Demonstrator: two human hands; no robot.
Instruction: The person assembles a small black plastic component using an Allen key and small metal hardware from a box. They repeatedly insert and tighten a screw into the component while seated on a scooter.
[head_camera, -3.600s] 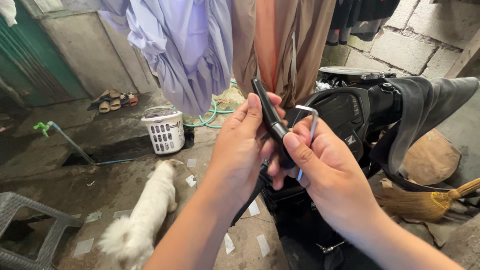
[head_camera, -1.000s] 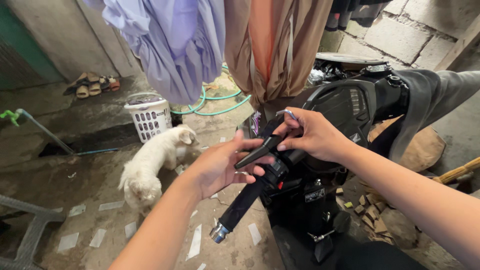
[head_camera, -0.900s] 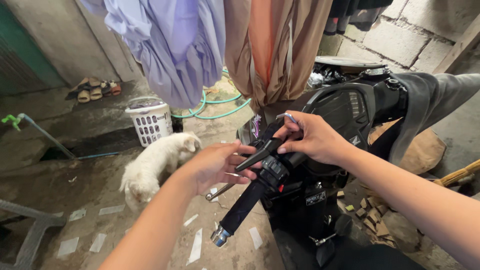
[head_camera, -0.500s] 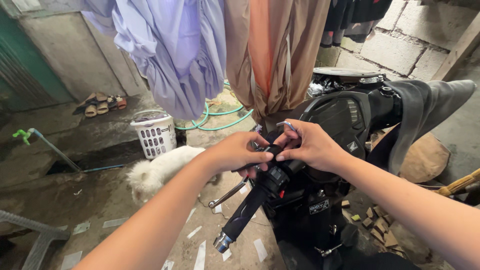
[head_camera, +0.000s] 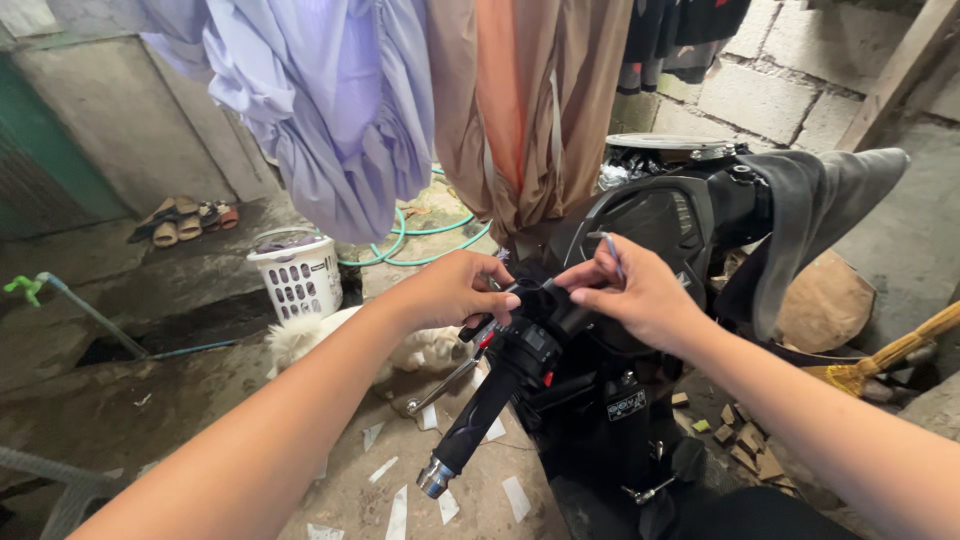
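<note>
A black motorbike (head_camera: 640, 230) stands in front of me, its left handlebar grip (head_camera: 478, 420) pointing toward me. My left hand (head_camera: 455, 292) rests on the switch housing (head_camera: 530, 345) at the inner end of the grip, fingers curled over it above the silver brake lever (head_camera: 445, 382). My right hand (head_camera: 640, 295) pinches a small black part at the top of the housing, and a thin metal L-shaped key (head_camera: 611, 250) sticks up between its fingers.
A white dog (head_camera: 330, 340) lies on the concrete floor behind my left arm. A white laundry basket (head_camera: 297, 275), green hose (head_camera: 420, 250), sandals (head_camera: 180, 220) and hanging clothes (head_camera: 350, 110) are beyond. A broom (head_camera: 890, 355) and wood scraps (head_camera: 740, 440) lie at right.
Both hands have come together at the switch housing; my left hand moved up from the brake lever. The dog shifted closer, partly behind my left arm.
</note>
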